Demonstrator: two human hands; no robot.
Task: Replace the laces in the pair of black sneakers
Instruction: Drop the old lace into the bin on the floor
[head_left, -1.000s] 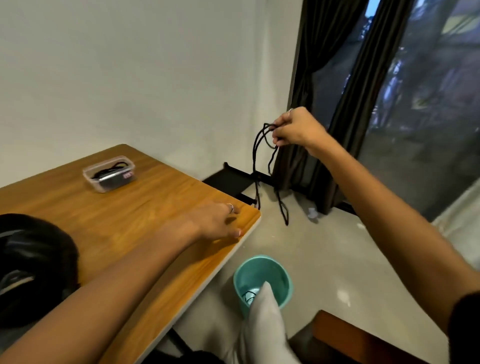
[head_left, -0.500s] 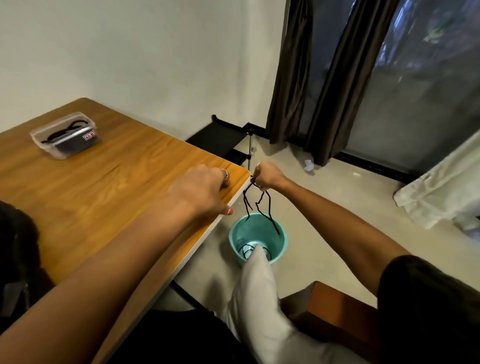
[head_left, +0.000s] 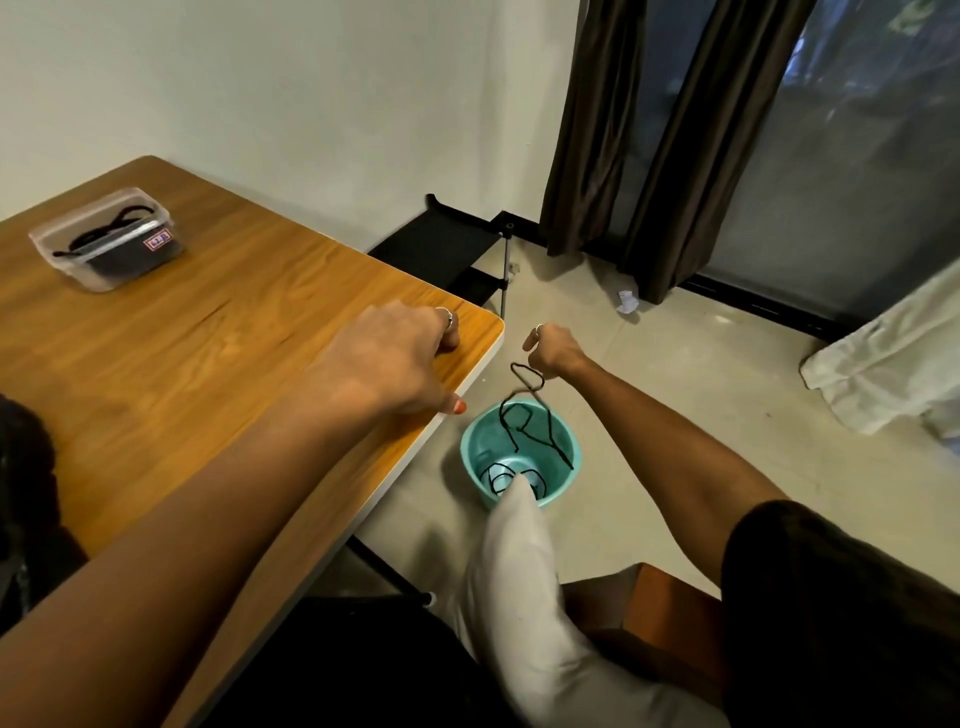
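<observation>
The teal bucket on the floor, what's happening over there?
A seated person's right hand dangles a black lace over the bucket, its lower end hanging inside. Another lace already lies at the bottom. The left hand rests on the table corner, holding nothing.

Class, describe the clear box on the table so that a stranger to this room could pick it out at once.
Start at the wooden table on the left and look to its far end, near the white wall. There stands a small clear plastic box with black laces lying in it and a small label on its side. It is the only container on the table; the teal tub sits on the floor.
</observation>
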